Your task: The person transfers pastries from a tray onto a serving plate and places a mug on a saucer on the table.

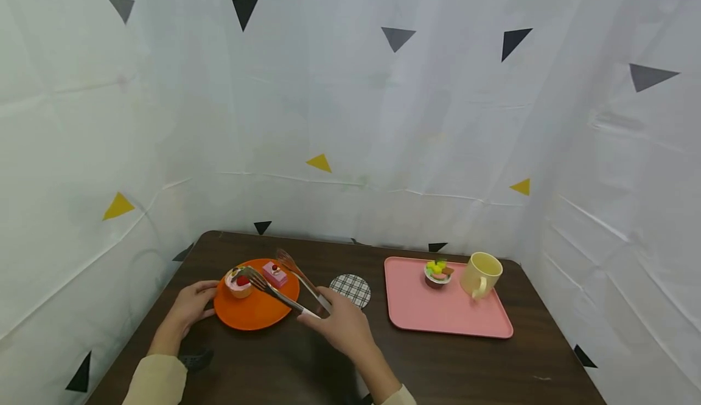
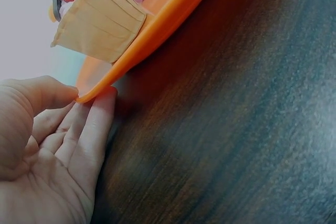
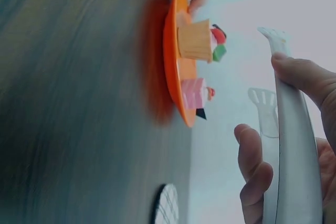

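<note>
Right hand [image 1: 342, 326], nearest the lens, fingers curled round the handle end of metal tongs [image 1: 285, 283]. Tongs' long axis runs from those fingers up and to the left, away from the person; the two arms are spread apart, tips out over the orange plate [image 1: 254, 315]. One tip sits at the cupcake [image 1: 239, 282], the other just past the pink cake slice [image 1: 274, 273], which lies between the two arms. Cannot tell whether either tip touches a cake.

Both cakes lie beyond the right fingertips, up-left along the tongs' line. Cupcake stands upright in a tan paper case [image 2: 100, 22] with a red berry on top, toward the plate's left side; slice is beside it, toward the plate's far right.

Left hand [image 1: 191, 308] is the nearer hand to the cupcake. Left fingers [image 2: 92, 129] lie straight and relaxed, tips touching the plate's rim [image 2: 97, 90] from the left, thumb above the edge; nothing gripped.

Just right of the right hand: a round checked coaster [image 1: 351, 289]. Farther right, well apart: pink tray [image 1: 449, 317] holding a small dessert cup [image 1: 437, 273] and a pale yellow mug [image 1: 481, 275]. All on a dark wood table [image 1: 306, 368].
</note>
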